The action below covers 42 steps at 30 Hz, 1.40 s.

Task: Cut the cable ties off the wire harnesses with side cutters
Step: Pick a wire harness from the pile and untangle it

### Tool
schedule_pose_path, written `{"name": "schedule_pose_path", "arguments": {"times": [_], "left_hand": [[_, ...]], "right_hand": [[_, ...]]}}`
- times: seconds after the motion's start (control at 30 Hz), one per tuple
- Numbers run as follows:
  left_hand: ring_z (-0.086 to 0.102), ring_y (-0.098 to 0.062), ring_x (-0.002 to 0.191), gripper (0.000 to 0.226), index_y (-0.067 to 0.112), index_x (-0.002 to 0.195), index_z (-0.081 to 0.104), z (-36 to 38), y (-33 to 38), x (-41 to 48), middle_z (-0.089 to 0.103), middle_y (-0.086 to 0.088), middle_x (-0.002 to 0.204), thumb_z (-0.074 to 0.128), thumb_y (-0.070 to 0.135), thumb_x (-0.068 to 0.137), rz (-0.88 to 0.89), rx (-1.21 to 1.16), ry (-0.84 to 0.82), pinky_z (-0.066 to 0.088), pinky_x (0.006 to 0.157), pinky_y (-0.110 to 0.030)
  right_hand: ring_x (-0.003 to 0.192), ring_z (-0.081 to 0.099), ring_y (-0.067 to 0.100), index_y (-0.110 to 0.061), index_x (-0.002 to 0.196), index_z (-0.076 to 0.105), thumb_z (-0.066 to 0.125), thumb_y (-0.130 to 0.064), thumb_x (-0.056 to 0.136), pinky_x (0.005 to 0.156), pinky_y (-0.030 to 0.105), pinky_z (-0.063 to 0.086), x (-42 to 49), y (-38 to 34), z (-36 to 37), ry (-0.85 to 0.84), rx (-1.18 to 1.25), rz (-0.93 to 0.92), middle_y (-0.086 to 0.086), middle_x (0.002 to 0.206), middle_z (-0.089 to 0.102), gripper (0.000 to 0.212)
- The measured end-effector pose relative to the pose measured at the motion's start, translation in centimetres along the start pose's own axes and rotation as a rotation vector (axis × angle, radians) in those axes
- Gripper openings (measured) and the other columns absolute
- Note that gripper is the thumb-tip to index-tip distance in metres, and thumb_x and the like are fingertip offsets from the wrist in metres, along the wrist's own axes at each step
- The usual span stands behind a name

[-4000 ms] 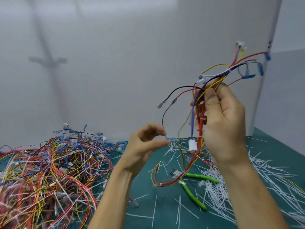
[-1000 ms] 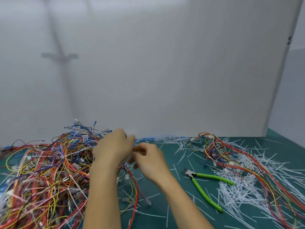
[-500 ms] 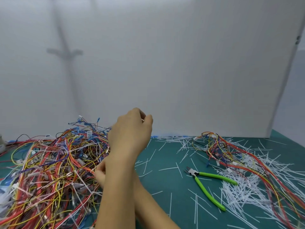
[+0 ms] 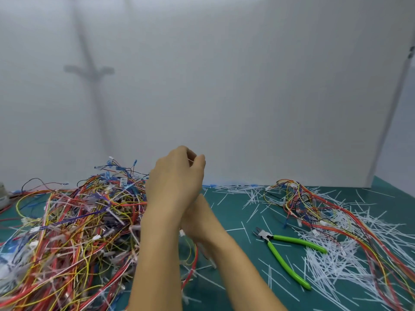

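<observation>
A plain white panel [image 4: 224, 86] stands upright behind the work area and fills the upper half of the view. Below it lies a dark green table mat [image 4: 233, 212]. On the left of the mat a large tangled heap of red, yellow, orange, blue and purple wire harnesses [image 4: 74, 221] spreads from the panel to the near edge, with small white connectors and pale ties showing among the strands. On the right, a wide litter of thin white cut cable-tie strips [image 4: 336, 254] covers the mat. A smaller loose bundle of red, yellow and black harness wires [image 4: 298, 198] lies on and among these strips and trails toward the near right corner.

The left hand [image 4: 177, 176] is raised above the inner edge of the heap, its back toward the camera. Its fingers are curled and the thumb tip meets them. Whether they pinch anything is too small to tell. The right hand [image 4: 195, 221] reaches low behind the left forearm at the edge of the heap. Its fingers are hidden, so their state cannot be told.

The green-handled side cutters [image 4: 268, 240] lie flat on the mat, untouched, right of both arms, handles spread toward the strips.
</observation>
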<state>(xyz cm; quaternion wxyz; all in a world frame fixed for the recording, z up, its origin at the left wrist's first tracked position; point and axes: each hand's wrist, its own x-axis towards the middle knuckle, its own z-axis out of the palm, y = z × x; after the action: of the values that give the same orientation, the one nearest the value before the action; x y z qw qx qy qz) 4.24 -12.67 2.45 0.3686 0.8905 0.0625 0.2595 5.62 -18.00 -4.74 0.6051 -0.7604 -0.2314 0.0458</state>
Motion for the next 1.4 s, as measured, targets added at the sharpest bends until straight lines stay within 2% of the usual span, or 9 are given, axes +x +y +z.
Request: {"name": "schedule_pose_path", "arguments": {"times": [0.1,0.23,0.67,0.8,0.93,1.03,1.2,1.3,1.4], "left_hand": [[0.060,-0.026,0.097,0.020,0.020,0.098,0.064,-0.8,0.0,0.0,0.066,0.001,0.096,0.051,0.035,0.096,0.034,-0.022,0.125,0.046,0.080,-0.037],[0.059,-0.030,0.096,0.021,0.019,0.100,0.065,-2.1,-1.1,0.2,0.068,-0.006,0.101,0.045,0.023,0.095,0.003,0.058,0.230,0.047,0.079,-0.039],[0.067,-0.033,0.088,0.020,0.021,0.082,0.066,-0.8,-2.5,0.8,0.072,-0.009,0.088,0.051,0.026,0.093,-0.055,0.243,-0.142,0.054,0.084,-0.044],[0.063,-0.035,0.097,0.048,0.015,0.100,0.063,-0.4,-2.1,0.9,0.071,-0.011,0.100,0.033,0.052,0.098,-0.093,0.225,-0.019,0.049,0.087,-0.043],[0.067,-0.037,0.099,0.105,0.002,0.111,0.063,0.0,-2.3,0.8,0.071,-0.021,0.104,0.027,0.092,0.071,-0.251,0.080,-0.181,0.050,0.093,-0.048],[0.067,-0.043,0.099,0.082,-0.001,0.122,0.040,0.4,-3.3,0.9,0.066,-0.029,0.109,0.078,0.047,0.068,-0.296,-0.075,-0.296,0.054,0.088,-0.055],[0.068,-0.033,0.085,0.055,0.019,0.123,0.043,0.5,-4.9,1.6,0.068,-0.009,0.091,0.069,0.001,0.077,-0.196,-0.105,-0.204,0.056,0.082,-0.051],[0.069,-0.032,0.090,0.051,0.028,0.116,0.053,0.0,-4.7,1.5,0.066,-0.005,0.097,0.071,-0.003,0.079,-0.128,-0.250,-0.156,0.054,0.087,-0.054],[0.070,-0.028,0.084,0.053,0.034,0.106,0.060,-0.7,-4.3,1.2,0.069,-0.004,0.092,0.073,-0.008,0.076,-0.049,-0.357,-0.093,0.056,0.087,-0.051]], "right_hand": [[0.037,0.037,-0.002,-0.026,0.042,0.058,0.055,0.003,0.088,0.042,0.006,0.026,-0.4,-0.7,-2.5,0.024,0.100,-0.007,-0.017,0.038,0.043,0.054],[0.046,0.047,-0.007,-0.016,0.081,0.070,0.062,-0.017,0.095,0.048,0.007,0.034,0.0,-1.2,-4.8,0.170,0.100,0.005,-0.013,0.059,0.056,0.017],[0.051,0.056,0.007,-0.013,0.083,0.069,0.059,-0.014,0.098,0.048,0.020,0.044,-1.1,-1.6,-11.7,0.577,0.422,-0.023,-0.005,0.061,0.058,0.018],[0.055,0.056,0.006,-0.013,0.082,0.072,0.064,-0.014,0.094,0.050,0.015,0.045,-1.2,-1.7,-11.1,0.415,0.242,-0.073,-0.004,0.063,0.063,0.014],[0.061,0.060,0.003,-0.013,0.087,0.076,0.072,-0.011,0.088,0.055,0.013,0.046,-1.7,-1.7,-9.9,-0.058,-0.028,-0.106,-0.004,0.067,0.068,0.005],[0.067,0.066,0.005,-0.020,0.100,0.079,0.072,-0.019,0.090,0.057,0.017,0.049,-2.1,-1.4,-10.5,-0.231,-0.221,0.034,-0.004,0.084,0.076,0.012],[0.092,0.068,0.017,-0.025,0.106,0.069,0.058,-0.028,0.095,0.078,0.030,0.053,0.0,1.6,-11.2,0.309,-0.549,0.140,-0.004,0.107,0.072,0.016],[0.120,0.055,0.030,-0.013,0.127,0.053,0.055,-0.035,0.097,0.099,0.041,0.047,0.9,5.4,-9.6,0.215,-0.740,0.356,0.009,0.131,0.059,0.037],[0.116,0.056,0.034,-0.011,0.109,0.052,0.054,-0.045,0.098,0.091,0.038,0.045,1.1,8.6,-7.4,0.117,-0.704,0.488,0.016,0.125,0.060,0.036]]}}
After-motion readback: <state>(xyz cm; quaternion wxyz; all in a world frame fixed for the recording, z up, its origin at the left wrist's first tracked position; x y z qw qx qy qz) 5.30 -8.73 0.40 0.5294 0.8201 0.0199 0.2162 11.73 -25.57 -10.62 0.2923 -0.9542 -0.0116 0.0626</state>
